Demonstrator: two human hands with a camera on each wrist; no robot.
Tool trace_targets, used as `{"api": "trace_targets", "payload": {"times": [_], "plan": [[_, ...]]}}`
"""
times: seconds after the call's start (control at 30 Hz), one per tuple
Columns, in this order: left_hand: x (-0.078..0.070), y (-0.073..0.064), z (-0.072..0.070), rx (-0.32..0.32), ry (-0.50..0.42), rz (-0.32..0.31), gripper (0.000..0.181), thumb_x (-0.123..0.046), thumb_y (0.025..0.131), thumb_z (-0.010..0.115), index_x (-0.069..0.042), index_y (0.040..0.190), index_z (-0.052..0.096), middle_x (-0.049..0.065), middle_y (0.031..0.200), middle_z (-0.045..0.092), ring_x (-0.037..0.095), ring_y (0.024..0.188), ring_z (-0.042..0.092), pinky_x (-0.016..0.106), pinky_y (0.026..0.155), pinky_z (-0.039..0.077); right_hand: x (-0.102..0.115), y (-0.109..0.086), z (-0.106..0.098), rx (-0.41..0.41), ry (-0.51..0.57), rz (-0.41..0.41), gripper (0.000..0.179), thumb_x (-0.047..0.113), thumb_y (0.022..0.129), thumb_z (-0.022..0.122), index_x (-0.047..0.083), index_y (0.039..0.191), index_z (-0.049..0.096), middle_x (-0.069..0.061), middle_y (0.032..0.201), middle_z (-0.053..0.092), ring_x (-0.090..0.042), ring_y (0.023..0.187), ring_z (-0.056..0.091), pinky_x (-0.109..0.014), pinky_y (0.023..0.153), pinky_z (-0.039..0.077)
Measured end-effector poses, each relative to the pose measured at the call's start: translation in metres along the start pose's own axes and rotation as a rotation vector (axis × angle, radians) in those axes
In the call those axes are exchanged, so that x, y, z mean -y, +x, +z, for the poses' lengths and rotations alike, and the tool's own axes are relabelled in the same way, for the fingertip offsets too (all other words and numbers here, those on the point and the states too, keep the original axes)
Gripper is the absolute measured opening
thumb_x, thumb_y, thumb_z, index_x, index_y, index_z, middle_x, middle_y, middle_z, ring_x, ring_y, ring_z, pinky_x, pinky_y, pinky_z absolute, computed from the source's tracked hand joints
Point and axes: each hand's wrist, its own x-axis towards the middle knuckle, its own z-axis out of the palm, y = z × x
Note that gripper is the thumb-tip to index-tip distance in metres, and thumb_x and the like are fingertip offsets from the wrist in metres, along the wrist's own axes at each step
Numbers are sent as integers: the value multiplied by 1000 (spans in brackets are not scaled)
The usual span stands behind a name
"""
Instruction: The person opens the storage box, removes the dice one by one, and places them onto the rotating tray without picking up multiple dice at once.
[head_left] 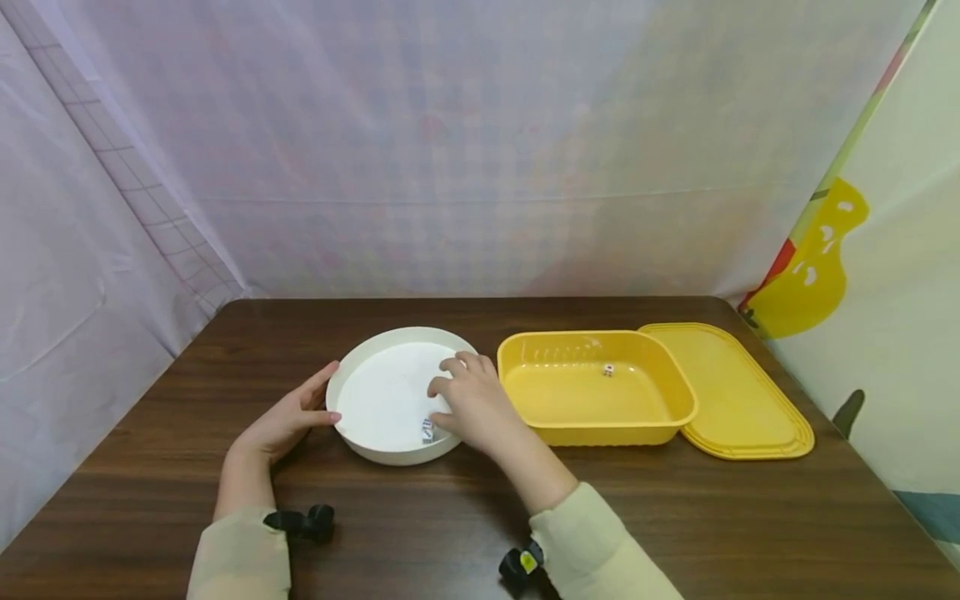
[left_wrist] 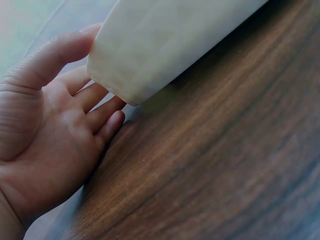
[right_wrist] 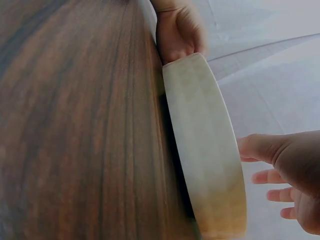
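Observation:
A round white tray with a low wall lies left of centre on the table. My left hand holds its left side, thumb at the rim; the other fingers go behind the wall in the left wrist view. Over the tray's right part is my right hand, fingers bent loosely and spread apart. Small white dice with dark marks sit close together near the tray's front, right beside the right thumb. In the right wrist view, the tray's wall hides its inside, and the right fingers show apart with nothing between them.
To the right stands a yellow rectangular box with a small white die with a red mark inside. A yellow lid lies partly behind the box's right end. The brown wooden table is backed by a pale curtain.

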Motion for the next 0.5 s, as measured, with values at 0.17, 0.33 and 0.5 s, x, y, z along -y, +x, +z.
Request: {"api": "trace_targets", "payload": {"times": [0.17, 0.33, 0.5], "plan": [[1, 0, 0, 0, 1, 3, 89, 2, 86, 64, -2, 153, 6, 16, 158, 0, 29, 143, -6, 51, 110, -4, -2, -2, -3, 16, 9, 3, 28, 37, 82, 75, 19, 103, 73, -8, 121, 59, -30, 120, 42, -46, 102, 27], [1, 1, 0, -1, -1, 7, 89, 2, 86, 64, -2, 153, 6, 16, 158, 0, 29, 143, -5, 51, 110, -3, -7, -6, -7, 14, -9, 20, 29, 37, 81, 76, 18, 103, 73, -8, 117, 59, -29, 118, 43, -45, 101, 28], [1, 1, 0, -3, 0, 6, 89, 2, 86, 64, -2, 153, 6, 16, 158, 0, 29, 143, -6, 51, 110, -4, -15, -12, -13, -8, -11, 43, 30, 37, 79, 78, 17, 101, 73, -9, 116, 59, -30, 116, 44, -47, 100, 29]]}}
